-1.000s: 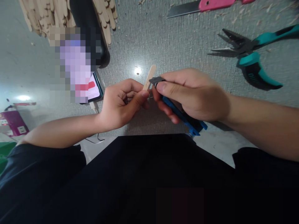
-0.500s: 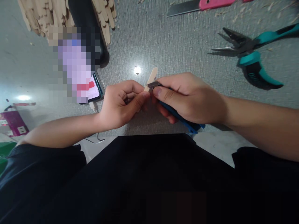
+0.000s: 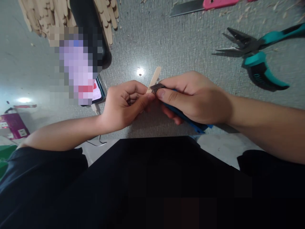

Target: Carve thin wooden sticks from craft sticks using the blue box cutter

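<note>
My left hand is closed around a thin wooden craft stick, whose rounded end pokes up past my thumb. My right hand grips a blue utility knife. The knife's metal tip rests against the stick just above my left thumb. My right thumb presses along the top of the knife. Both hands hover over a grey floor, above my dark-clothed lap.
Teal-handled pliers lie at the right. A pink-handled cutter lies at the top. A heap of wooden sticks is at the top left beside a black object. A phone and a purple box sit on the left.
My right hand has slid the knife tip left and closer to my left thumb on the stick. The stick now shows a little more above the blade.
</note>
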`<state>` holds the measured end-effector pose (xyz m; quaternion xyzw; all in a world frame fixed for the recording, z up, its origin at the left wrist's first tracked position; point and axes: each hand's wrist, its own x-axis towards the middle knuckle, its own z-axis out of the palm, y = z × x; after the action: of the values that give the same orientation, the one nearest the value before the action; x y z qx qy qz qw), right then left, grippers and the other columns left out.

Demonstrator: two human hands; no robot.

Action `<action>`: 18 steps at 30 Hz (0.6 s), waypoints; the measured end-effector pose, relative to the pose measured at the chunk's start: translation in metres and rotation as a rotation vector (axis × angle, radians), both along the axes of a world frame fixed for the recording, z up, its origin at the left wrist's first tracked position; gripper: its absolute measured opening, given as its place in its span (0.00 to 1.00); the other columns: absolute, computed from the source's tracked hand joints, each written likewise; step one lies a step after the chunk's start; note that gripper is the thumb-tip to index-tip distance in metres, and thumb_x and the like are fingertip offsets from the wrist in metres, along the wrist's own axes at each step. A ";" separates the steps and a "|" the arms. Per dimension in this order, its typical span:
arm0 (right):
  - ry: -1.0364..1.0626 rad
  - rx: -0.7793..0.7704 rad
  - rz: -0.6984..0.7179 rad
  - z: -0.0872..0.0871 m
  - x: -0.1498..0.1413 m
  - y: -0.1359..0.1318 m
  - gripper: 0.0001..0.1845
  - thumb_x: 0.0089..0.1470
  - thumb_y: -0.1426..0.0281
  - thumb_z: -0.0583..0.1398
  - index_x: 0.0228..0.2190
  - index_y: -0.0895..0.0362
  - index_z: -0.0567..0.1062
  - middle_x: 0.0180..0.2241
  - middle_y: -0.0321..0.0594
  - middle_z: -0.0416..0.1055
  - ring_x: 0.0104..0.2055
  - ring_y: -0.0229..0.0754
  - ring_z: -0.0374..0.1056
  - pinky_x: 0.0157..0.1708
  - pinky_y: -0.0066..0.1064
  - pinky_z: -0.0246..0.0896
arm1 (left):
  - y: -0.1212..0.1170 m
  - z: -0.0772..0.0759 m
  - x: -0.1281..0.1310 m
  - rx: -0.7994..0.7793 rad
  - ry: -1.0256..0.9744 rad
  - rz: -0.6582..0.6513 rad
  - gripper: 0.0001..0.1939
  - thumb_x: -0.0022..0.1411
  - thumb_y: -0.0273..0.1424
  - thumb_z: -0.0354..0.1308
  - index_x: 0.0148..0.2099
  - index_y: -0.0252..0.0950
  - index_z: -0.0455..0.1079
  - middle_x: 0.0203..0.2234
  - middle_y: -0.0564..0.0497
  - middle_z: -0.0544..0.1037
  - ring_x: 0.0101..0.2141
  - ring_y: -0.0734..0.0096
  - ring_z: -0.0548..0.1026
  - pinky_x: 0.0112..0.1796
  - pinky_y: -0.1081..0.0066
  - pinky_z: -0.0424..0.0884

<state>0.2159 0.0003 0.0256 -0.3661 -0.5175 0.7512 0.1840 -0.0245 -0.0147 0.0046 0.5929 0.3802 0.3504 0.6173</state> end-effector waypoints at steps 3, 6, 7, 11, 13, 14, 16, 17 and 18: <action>0.008 -0.003 0.006 0.000 0.001 0.001 0.22 0.83 0.64 0.61 0.33 0.56 0.78 0.24 0.33 0.74 0.19 0.33 0.69 0.17 0.25 0.62 | 0.000 -0.001 0.000 -0.019 -0.015 0.015 0.16 0.80 0.42 0.71 0.41 0.40 0.77 0.26 0.54 0.82 0.18 0.80 0.72 0.16 0.76 0.66; 0.029 -0.012 0.004 0.000 0.001 0.000 0.23 0.82 0.66 0.61 0.30 0.55 0.75 0.23 0.33 0.74 0.18 0.33 0.68 0.16 0.25 0.61 | 0.001 -0.002 0.000 -0.011 -0.031 -0.003 0.16 0.80 0.43 0.71 0.42 0.39 0.77 0.27 0.53 0.84 0.20 0.78 0.76 0.17 0.76 0.69; 0.033 -0.016 0.002 0.000 0.001 0.000 0.22 0.82 0.67 0.61 0.30 0.55 0.76 0.24 0.32 0.74 0.19 0.33 0.68 0.16 0.25 0.61 | 0.001 -0.003 0.000 -0.011 -0.032 -0.009 0.16 0.80 0.44 0.70 0.43 0.39 0.77 0.28 0.53 0.84 0.21 0.78 0.77 0.18 0.76 0.70; 0.034 -0.039 -0.030 -0.001 0.001 -0.002 0.19 0.83 0.65 0.61 0.35 0.56 0.78 0.24 0.32 0.75 0.20 0.33 0.70 0.18 0.25 0.64 | 0.000 -0.001 0.000 -0.058 -0.015 0.022 0.14 0.80 0.43 0.72 0.44 0.39 0.79 0.30 0.52 0.86 0.22 0.78 0.78 0.19 0.75 0.72; 0.027 -0.043 -0.045 -0.002 0.001 -0.003 0.18 0.83 0.65 0.60 0.37 0.56 0.78 0.25 0.33 0.75 0.20 0.34 0.71 0.18 0.25 0.65 | -0.001 -0.001 0.000 -0.060 -0.021 0.033 0.13 0.79 0.42 0.72 0.45 0.40 0.80 0.31 0.52 0.87 0.22 0.78 0.77 0.20 0.73 0.72; 0.019 -0.037 -0.051 -0.002 0.001 -0.003 0.18 0.83 0.65 0.59 0.36 0.56 0.78 0.25 0.33 0.75 0.21 0.34 0.71 0.18 0.25 0.65 | -0.001 -0.001 0.000 -0.055 -0.021 0.032 0.12 0.79 0.42 0.72 0.45 0.40 0.80 0.31 0.52 0.86 0.22 0.78 0.77 0.20 0.73 0.71; -0.003 -0.014 -0.054 -0.002 0.000 -0.003 0.19 0.83 0.68 0.58 0.35 0.55 0.77 0.25 0.32 0.75 0.20 0.34 0.71 0.19 0.25 0.65 | -0.002 -0.002 0.000 -0.034 -0.011 0.032 0.12 0.79 0.42 0.72 0.44 0.40 0.80 0.30 0.53 0.86 0.22 0.78 0.76 0.19 0.72 0.70; -0.014 0.000 -0.050 -0.001 0.000 -0.003 0.19 0.83 0.69 0.58 0.34 0.55 0.76 0.25 0.32 0.74 0.20 0.33 0.71 0.19 0.25 0.65 | -0.001 -0.002 0.000 -0.019 -0.004 0.032 0.13 0.79 0.42 0.72 0.44 0.40 0.80 0.30 0.53 0.85 0.21 0.78 0.75 0.19 0.72 0.69; -0.024 0.012 -0.046 0.000 -0.001 -0.003 0.19 0.83 0.70 0.57 0.34 0.55 0.76 0.25 0.32 0.74 0.20 0.33 0.71 0.19 0.25 0.65 | -0.001 -0.003 0.000 -0.006 0.006 0.037 0.13 0.79 0.42 0.72 0.44 0.41 0.79 0.29 0.53 0.85 0.21 0.78 0.75 0.19 0.71 0.69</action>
<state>0.2153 -0.0029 0.0253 -0.3856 -0.5158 0.7392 0.1971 -0.0248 -0.0159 0.0020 0.5851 0.3942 0.3588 0.6112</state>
